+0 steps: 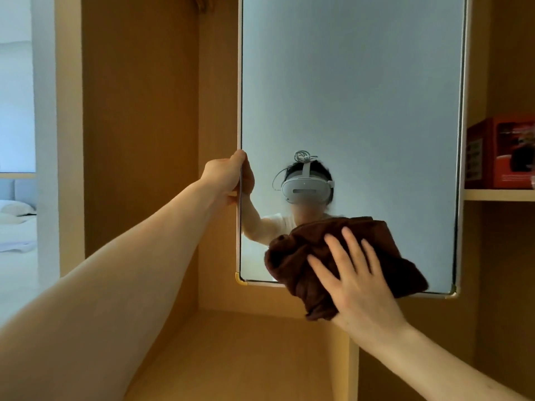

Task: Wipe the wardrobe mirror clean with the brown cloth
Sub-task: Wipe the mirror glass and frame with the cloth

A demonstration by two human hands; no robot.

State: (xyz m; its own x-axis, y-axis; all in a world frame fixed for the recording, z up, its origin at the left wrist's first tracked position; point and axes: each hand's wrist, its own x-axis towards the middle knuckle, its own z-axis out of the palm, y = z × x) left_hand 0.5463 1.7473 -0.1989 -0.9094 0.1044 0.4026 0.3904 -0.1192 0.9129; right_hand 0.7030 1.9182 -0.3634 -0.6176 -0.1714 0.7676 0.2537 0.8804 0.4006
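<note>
The fingers (351,250) of the right hand (359,287) lie straight and spread wide, pressing the brown cloth (304,256) against the lower part of the mirror (347,96), where the cloth overhangs the bottom edge. The left hand (228,175) grips the mirror's left edge with its fingers curled round it. At the right, a wardrobe shelf (498,194) holds a red box (503,151).

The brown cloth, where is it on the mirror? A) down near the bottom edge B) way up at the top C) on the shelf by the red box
A: the right hand presses the brown cloth against the mirror near its bottom edge, partly overhanging it.
</note>
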